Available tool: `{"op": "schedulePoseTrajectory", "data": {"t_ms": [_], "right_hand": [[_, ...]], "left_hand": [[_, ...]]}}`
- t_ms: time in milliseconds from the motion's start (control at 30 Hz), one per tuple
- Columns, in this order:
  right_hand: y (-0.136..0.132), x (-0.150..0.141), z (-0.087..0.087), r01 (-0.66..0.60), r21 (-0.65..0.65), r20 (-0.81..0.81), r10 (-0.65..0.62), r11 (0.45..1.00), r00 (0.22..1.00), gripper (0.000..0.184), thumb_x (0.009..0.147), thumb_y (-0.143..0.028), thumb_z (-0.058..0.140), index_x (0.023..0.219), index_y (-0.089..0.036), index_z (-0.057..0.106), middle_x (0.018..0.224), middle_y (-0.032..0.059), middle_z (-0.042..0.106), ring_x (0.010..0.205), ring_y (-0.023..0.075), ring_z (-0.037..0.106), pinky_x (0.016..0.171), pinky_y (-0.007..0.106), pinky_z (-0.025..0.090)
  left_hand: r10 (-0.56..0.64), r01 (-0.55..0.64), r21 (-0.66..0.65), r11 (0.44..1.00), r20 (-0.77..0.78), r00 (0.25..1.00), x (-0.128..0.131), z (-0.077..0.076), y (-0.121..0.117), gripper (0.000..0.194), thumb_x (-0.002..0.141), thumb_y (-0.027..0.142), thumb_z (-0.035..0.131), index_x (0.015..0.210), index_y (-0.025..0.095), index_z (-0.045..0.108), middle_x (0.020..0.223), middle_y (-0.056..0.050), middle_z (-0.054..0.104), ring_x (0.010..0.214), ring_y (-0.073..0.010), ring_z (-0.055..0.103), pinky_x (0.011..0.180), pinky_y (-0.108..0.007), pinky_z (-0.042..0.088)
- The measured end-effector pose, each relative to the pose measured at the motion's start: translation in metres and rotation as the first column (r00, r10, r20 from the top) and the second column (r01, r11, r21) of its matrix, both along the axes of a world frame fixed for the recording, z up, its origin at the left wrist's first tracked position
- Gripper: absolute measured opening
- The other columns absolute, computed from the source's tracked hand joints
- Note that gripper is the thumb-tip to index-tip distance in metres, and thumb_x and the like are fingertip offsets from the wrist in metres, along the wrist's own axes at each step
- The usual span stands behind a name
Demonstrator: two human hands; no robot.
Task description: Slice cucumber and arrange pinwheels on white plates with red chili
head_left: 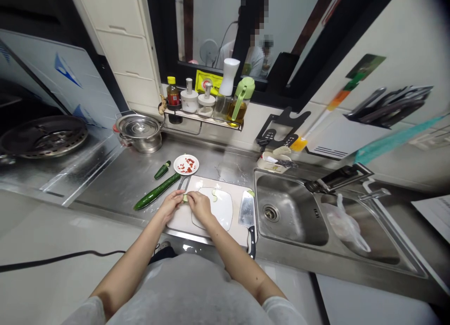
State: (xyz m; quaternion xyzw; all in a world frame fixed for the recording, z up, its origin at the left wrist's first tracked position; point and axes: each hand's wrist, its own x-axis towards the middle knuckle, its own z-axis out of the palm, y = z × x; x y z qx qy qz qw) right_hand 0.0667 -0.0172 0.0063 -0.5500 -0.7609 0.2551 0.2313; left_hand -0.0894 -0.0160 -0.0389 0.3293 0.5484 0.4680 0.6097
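Note:
Both of my hands meet over the left side of a square white plate (224, 213) that lies on a pale cutting board (181, 225). My left hand (171, 206) and my right hand (200, 208) are closed, pinching cut cucumber pieces (185, 198) between their fingertips; how many is too small to tell. Thin cucumber slices (215, 196) rest on the plate's far part. A cleaver (246, 210) with a black handle lies along the board's right side, a cucumber end by its tip. Left of the board are a long whole cucumber (157, 192) and a shorter cut cucumber (161, 171).
A small round plate (176, 166) holds chopped red bits behind the board. The sink (291, 217) is to the right. A steel pot (144, 140) stands at the back left, near the stove (42, 136). Seasoning jars (190, 101) line a wall rack.

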Motion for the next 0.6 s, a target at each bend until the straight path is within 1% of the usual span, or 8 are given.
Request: {"op": "schedulePoseTrajectory", "data": {"t_ms": [100, 167, 233, 300, 367, 433, 533, 600], "right_hand": [[0.001, 0.001, 0.0, 0.067, -0.008, -0.114, -0.068, 0.998, 0.991, 0.022, 0.092, -0.027, 0.046, 0.093, -0.021, 0.067, 0.094, 0.004, 0.069, 0.087, 0.0152, 0.061, 0.081, 0.024, 0.042], [0.004, 0.0, -0.001, 0.115, -0.051, -0.26, -0.124, 0.992, 0.958, 0.018, 0.089, -0.027, 0.048, 0.086, -0.02, 0.065, 0.088, 0.0027, 0.068, 0.084, 0.0149, 0.061, 0.081, 0.025, 0.044], [0.007, -0.001, -0.003, 0.162, -0.161, -0.439, -0.218, 0.974, 0.872, 0.014, 0.083, -0.029, 0.051, 0.081, -0.02, 0.061, 0.082, 0.0011, 0.067, 0.079, 0.0147, 0.061, 0.075, 0.026, 0.048], [0.011, -0.002, -0.004, 0.169, -0.352, -0.584, -0.357, 0.921, 0.729, 0.012, 0.078, -0.032, 0.055, 0.08, -0.02, 0.058, 0.076, -0.0002, 0.065, 0.071, 0.0142, 0.062, 0.063, 0.024, 0.049], [0.014, -0.001, -0.004, 0.103, -0.536, -0.652, -0.488, 0.838, 0.58, 0.015, 0.074, -0.033, 0.059, 0.081, -0.02, 0.055, 0.072, -0.001, 0.063, 0.062, 0.013, 0.062, 0.051, 0.021, 0.047], [0.015, 0.002, -0.002, 0.012, -0.634, -0.68, -0.565, 0.773, 0.468, 0.019, 0.072, -0.033, 0.063, 0.082, -0.02, 0.054, 0.071, -0.0009, 0.064, 0.057, 0.0118, 0.061, 0.046, 0.019, 0.045], [0.013, 0.007, 0.004, -0.072, -0.678, -0.698, -0.61, 0.731, 0.375, 0.022, 0.071, -0.032, 0.066, 0.084, -0.019, 0.054, 0.072, 0.0003, 0.066, 0.056, 0.0114, 0.062, 0.045, 0.018, 0.045], [0.01, 0.01, 0.008, -0.095, -0.681, -0.705, -0.616, 0.726, 0.352, 0.024, 0.07, -0.032, 0.067, 0.085, -0.019, 0.054, 0.074, 0.001, 0.067, 0.058, 0.0111, 0.063, 0.045, 0.017, 0.044]], "left_hand": [[-0.013, 0.013, 0.009, 1.0, -0.024, 1.0, -0.002, 0.0, 0.0, 0.045, 0.064, 0.036, 0.071, 0.103, 0.014, 0.065, 0.068, 0.0, 0.062, 0.055, -0.0081, 0.052, 0.047, -0.018, 0.029], [-0.027, 0.03, 0.033, 0.999, -0.078, 0.997, -0.003, -0.001, 0.001, 0.045, 0.066, 0.037, 0.068, 0.104, 0.013, 0.065, 0.068, -0.001, 0.063, 0.057, -0.0094, 0.054, 0.049, -0.018, 0.031], [-0.031, 0.044, 0.073, 0.996, -0.169, 0.985, -0.004, -0.001, 0.002, 0.043, 0.067, 0.037, 0.066, 0.102, 0.013, 0.066, 0.068, -0.001, 0.063, 0.059, -0.0111, 0.056, 0.053, -0.02, 0.036], [-0.023, 0.067, 0.122, 0.99, -0.326, 0.945, -0.006, -0.001, 0.003, 0.036, 0.069, 0.035, 0.063, 0.098, 0.014, 0.067, 0.068, -0.001, 0.065, 0.061, -0.0127, 0.057, 0.058, -0.022, 0.04], [-0.022, 0.116, 0.151, 0.982, -0.518, 0.855, -0.008, 0.001, 0.003, 0.028, 0.072, 0.031, 0.059, 0.094, 0.016, 0.068, 0.071, -0.002, 0.067, 0.064, -0.0146, 0.058, 0.063, -0.025, 0.043], [-0.043, 0.192, 0.145, 0.971, -0.681, 0.731, -0.009, 0.002, 0.001, 0.024, 0.077, 0.027, 0.054, 0.094, 0.019, 0.069, 0.078, -0.003, 0.07, 0.069, -0.0171, 0.06, 0.068, -0.027, 0.044], [-0.068, 0.304, 0.131, 0.943, -0.822, 0.565, -0.01, 0.006, -0.001, 0.024, 0.08, 0.023, 0.051, 0.094, 0.02, 0.071, 0.092, -0.006, 0.071, 0.085, -0.0222, 0.061, 0.081, -0.031, 0.044], [-0.027, 0.315, 0.157, 0.936, -0.86, 0.509, -0.008, 0.008, -0.002, 0.023, 0.08, 0.025, 0.052, 0.093, 0.02, 0.072, 0.099, -0.009, 0.069, 0.097, -0.0252, 0.059, 0.089, -0.034, 0.042]]}}
